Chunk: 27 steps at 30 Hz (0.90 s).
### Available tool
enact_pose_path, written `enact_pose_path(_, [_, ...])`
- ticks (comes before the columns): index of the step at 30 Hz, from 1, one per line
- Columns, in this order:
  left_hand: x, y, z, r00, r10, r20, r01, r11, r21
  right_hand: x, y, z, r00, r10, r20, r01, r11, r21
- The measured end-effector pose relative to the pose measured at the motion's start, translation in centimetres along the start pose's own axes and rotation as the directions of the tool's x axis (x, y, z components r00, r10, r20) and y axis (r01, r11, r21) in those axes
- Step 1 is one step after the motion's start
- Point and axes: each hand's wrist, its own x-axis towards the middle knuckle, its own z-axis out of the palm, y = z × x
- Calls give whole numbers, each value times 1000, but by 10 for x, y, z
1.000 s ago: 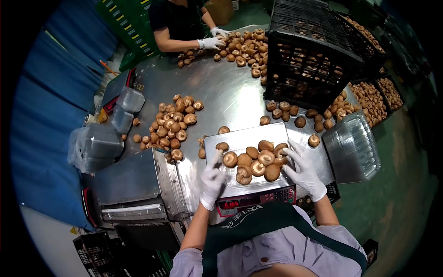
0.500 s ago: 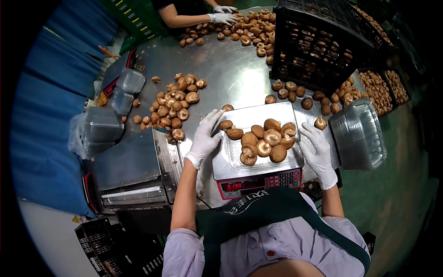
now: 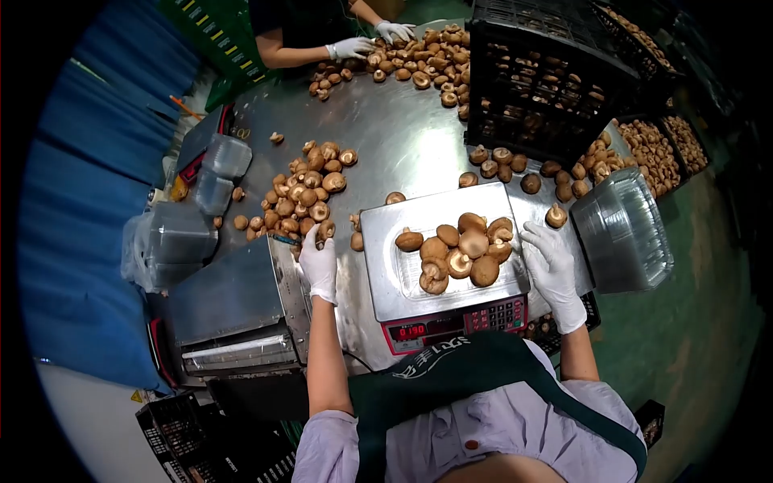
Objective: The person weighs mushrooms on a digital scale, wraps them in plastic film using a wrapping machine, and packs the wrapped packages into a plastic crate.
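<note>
White-gloved, my left hand [image 3: 319,267] reaches to the near edge of the loose mushroom pile [image 3: 302,189], its thumb and fingers closed around a shiitake mushroom [image 3: 325,231]. My right hand [image 3: 554,270], also gloved, rests at the right side of the weighing scale [image 3: 435,208] with fingers extended and nothing in them. On the scale's metal plate, a clear plastic tray [image 3: 409,283] holds a cluster of brown shiitake mushrooms [image 3: 448,235], some stem up. The red display [image 3: 407,331] appears to read 0.190.
Stacked clear trays [image 3: 624,233] stand to the right, with more trays [image 3: 181,233] at left. A wrapping machine [image 3: 233,298] sits left of the scale. Beyond are a black crate [image 3: 547,88] and a mushroom heap [image 3: 435,60], where another person's gloved hands [image 3: 351,48] work.
My left hand has moved left from the scale's edge to the pile and closed on a mushroom. A mushroom at the plate's left corner is gone. My right hand stays nearly still.
</note>
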Motion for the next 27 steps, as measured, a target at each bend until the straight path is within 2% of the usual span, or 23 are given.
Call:
enact_pose_path(1, [-3, -2, -2, 999, -43, -4, 43, 996, 83, -1, 0, 1, 1000, 11, -1, -11, 1000, 17])
enact_pose_path(4, [-8, -31, 7, 995, -89, 51, 82, 987, 136, -2, -1, 2, 1000, -11, 17, 11, 1000, 20])
enact_pose_path(6, [-11, -42, 11, 995, -64, 70, 53, 987, 151, -2, -2, 2, 1000, -5, 24, 4, 1000, 17])
enact_pose_path(8, [-12, -50, 15, 994, 113, 7, -113, 983, 145, -3, 0, 2, 1000, -14, 12, 14, 1000, 9])
enact_pose_path(10, [-14, -33, 12, 991, 131, 7, -130, 983, 126, -3, 1, 2, 1000, -13, 12, 13, 1000, 4])
enact_pose_path(12, [-17, -12, 8, 979, 200, 38, -200, 980, 14, -3, 1, 3, 1000, -12, 16, 12, 1000, 0])
enact_pose_path(13, [-20, -2, 11, 985, 165, 40, -161, 984, -79, -3, 1, 4, 1000, 2, 13, -2, 1000, 13])
enact_pose_path(14, [-23, 9, 12, 986, 164, 39, -160, 984, -79, -2, 2, 4, 1000, 16, 10, -16, 1000, 25])
enact_pose_path(16, [-31, 42, 7, 934, 297, 197, -263, 948, -181, -1, 1, 4, 1000, -8, 10, 8, 1000, 8])
enact_pose_path(18, [-40, 69, 5, 879, 390, 275, -314, 906, -284, 0, 0, 5, 999, -32, 9, 32, 999, -11])
enact_pose_path(20, [-48, 88, 5, 820, 417, 392, -307, 898, -314, 0, 0, 7, 999, -43, 16, 44, 999, -15])
enact_pose_path(22, [-53, 91, 9, 737, 516, 437, -429, 856, -288, -1, -1, 10, 999, -43, 15, 43, 999, -1])
enact_pose_path(24, [-55, 88, 20, 704, 500, 504, -464, 862, -207, 0, -1, 13, 999, -46, 6, 46, 999, 9])
enact_pose_path(27, [-57, 88, 24, 684, 582, 440, -575, 801, -167, -2, 0, 19, 1000, -27, 7, 27, 999, -28])
